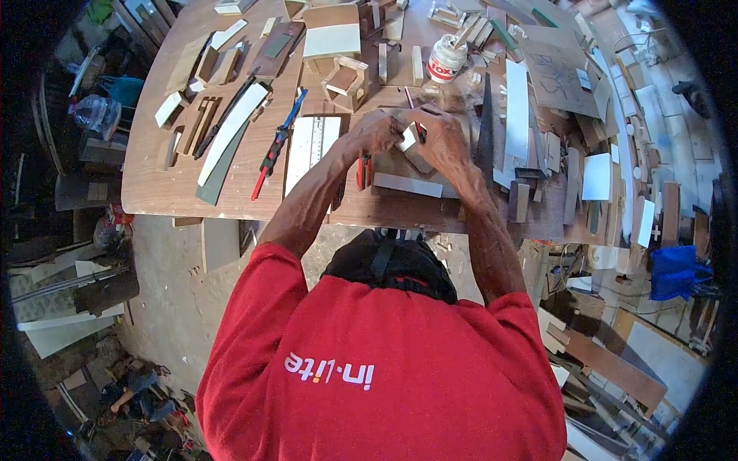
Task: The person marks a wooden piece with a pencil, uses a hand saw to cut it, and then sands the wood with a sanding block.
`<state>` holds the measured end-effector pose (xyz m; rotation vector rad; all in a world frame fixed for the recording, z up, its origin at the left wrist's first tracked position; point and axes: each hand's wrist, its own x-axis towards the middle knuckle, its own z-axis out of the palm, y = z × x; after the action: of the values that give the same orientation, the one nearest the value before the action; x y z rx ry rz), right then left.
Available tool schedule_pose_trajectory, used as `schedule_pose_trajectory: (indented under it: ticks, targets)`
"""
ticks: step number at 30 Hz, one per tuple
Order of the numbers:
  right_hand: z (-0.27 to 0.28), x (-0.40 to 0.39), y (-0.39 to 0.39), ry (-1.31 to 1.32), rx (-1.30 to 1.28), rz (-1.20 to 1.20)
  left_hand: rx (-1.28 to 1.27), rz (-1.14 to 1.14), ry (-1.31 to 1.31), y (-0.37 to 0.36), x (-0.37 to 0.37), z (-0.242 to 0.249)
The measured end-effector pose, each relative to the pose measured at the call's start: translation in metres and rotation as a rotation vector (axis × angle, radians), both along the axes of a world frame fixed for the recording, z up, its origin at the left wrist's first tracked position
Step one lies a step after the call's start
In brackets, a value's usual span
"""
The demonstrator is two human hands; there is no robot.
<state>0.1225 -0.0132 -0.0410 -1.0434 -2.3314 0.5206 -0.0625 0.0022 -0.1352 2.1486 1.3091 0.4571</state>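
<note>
Close together above the table, both my hands are bent at the fingers. My left hand [378, 132] is closed; what it grips is hidden by the fingers. On its right, my right hand [438, 132] closes on a small white-faced piece [408, 139], which shows between the two hands. Beneath them lies a flat brownish board [393, 165]. A pale strip [408, 185] lies along the board's near edge. Red-handled pliers or a similar tool [364, 173] lie just below my left hand. A thin pinkish stick [409, 97] shows beyond the fingers.
The brown table [157, 192] bears a steel ruler [317, 142], a red-and-blue tool [278, 144], a small wooden box frame [345, 83], a white glue jar [447, 60], a dark saw blade [485, 127] and several offcuts. More scrap wood [615, 373] lies at the right.
</note>
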Motion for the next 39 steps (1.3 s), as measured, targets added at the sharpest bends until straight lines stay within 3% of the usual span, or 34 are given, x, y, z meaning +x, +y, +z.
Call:
schedule_pose_trajectory:
  ticks: [11, 17, 20, 23, 26, 31, 39]
  targets:
    - [-0.004, -0.002, 0.001, -0.045, -0.064, -0.009, 0.088, 0.019, -0.102, -0.003, -0.002, -0.01]
    - [-0.009, -0.002, 0.005, 0.0, -0.001, 0.019, -0.033, 0.044, -0.038, -0.002, -0.002, 0.0]
    - [-0.009, -0.005, 0.004, 0.031, 0.038, 0.016, 0.08, -0.012, -0.116, 0.002, -0.006, -0.013]
    - [-0.017, -0.006, 0.008, 0.052, 0.053, 0.012, 0.187, -0.07, -0.078, 0.002, -0.008, -0.004]
    - [-0.018, -0.007, 0.008, 0.031, 0.012, 0.002, 0.021, -0.062, 0.088, -0.001, -0.01, 0.006]
    - [-0.014, -0.007, 0.006, 0.061, -0.042, 0.009, 0.237, -0.08, -0.108, 0.0, -0.01, -0.01]
    - [-0.016, -0.008, 0.007, 0.095, -0.142, 0.028, 0.101, -0.034, 0.054, -0.005, -0.013, -0.004]
